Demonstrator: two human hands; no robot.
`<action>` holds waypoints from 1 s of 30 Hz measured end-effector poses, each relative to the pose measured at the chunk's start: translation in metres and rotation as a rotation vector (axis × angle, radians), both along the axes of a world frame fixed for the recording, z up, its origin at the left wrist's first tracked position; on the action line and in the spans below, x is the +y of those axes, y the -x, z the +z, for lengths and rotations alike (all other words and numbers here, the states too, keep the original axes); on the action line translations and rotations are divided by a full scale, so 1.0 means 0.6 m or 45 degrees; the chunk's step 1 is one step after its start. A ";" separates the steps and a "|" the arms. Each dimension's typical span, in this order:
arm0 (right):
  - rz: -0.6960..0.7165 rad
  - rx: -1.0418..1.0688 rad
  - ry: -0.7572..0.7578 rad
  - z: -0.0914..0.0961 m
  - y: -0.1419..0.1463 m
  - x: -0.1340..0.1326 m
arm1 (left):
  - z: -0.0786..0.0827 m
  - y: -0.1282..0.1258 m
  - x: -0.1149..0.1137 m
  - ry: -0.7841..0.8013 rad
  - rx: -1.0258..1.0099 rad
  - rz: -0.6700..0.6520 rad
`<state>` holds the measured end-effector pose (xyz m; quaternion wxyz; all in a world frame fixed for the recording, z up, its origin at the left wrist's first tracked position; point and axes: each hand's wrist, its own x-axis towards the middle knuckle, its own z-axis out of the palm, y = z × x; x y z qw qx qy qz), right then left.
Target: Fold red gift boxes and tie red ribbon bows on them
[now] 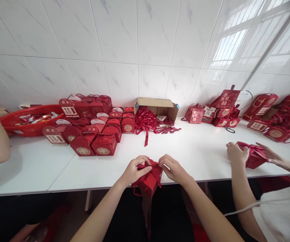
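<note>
A red gift box (147,186) sits at the table's front edge, between my two hands. Dark red ribbon (155,170) is looped over its top, with ends hanging down the sides. My left hand (137,170) has its thumb and fingers pinched on the ribbon at the left of the box top. On the right, my right hand (172,168) pinches the ribbon near the box's upper corner. The underside of the box is hidden from view.
Several finished-looking red boxes (104,144) stand left of centre. Behind, a cardboard box (157,102) spills red ribbons (146,122). A red basin (31,129) holds wrapped sweets at left. At right, another person's hands (238,154) hold a ribboned red box (254,158).
</note>
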<state>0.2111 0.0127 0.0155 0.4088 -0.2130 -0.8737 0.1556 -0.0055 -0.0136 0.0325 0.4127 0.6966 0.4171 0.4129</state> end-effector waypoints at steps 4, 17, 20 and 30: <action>-0.013 0.012 -0.043 0.000 0.000 -0.002 | 0.003 -0.002 0.001 0.069 -0.018 0.031; -0.042 0.089 -0.212 0.001 -0.004 -0.002 | 0.001 0.001 -0.006 0.172 -0.126 0.031; -0.058 0.088 -0.241 0.001 -0.005 -0.001 | 0.004 0.001 -0.007 0.197 -0.120 0.028; -0.072 0.188 -0.398 -0.004 0.000 -0.002 | 0.001 -0.007 -0.009 0.190 -0.130 0.124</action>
